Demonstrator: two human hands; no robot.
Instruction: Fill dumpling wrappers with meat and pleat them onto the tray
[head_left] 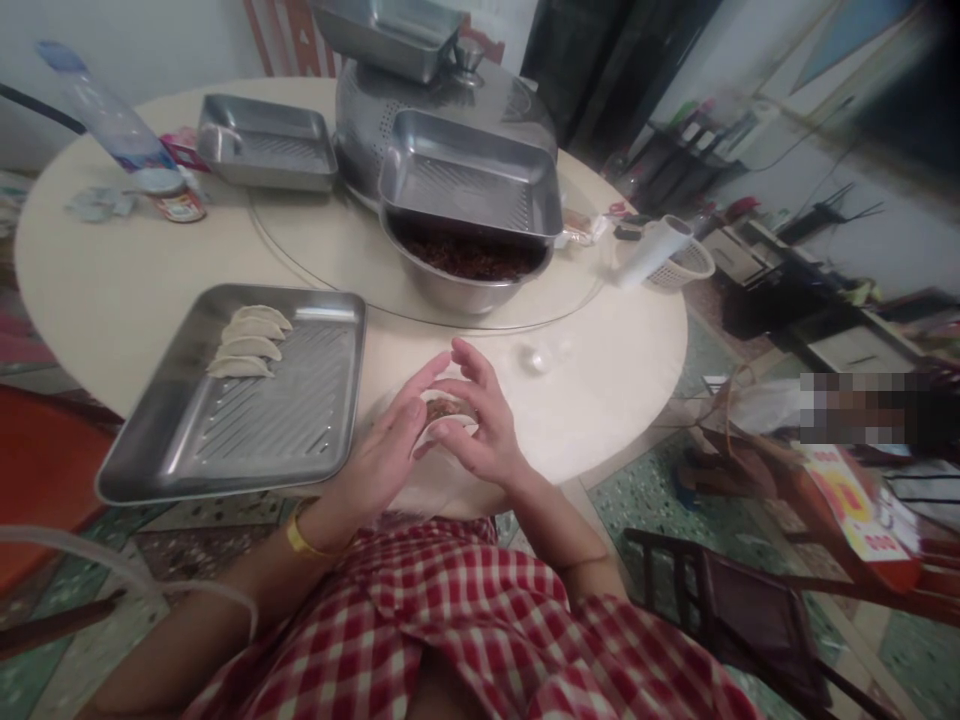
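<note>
Between my left hand and my right hand, a dumpling is partly folded, its pale wrapper curving around reddish-brown filling. Fingers of both hands close around its edges, above the near side of the table. To the left, a metal tray carries several folded dumplings in a short row. A small whitish round lump lies on the table to the right of my hands. Straight ahead, a metal bowl contains dark filling.
An empty metal tray rests across the bowl; another tray stands farther left. Behind is a large lidded pot. A jar and plastic bottle stand left, a white roll and basket right.
</note>
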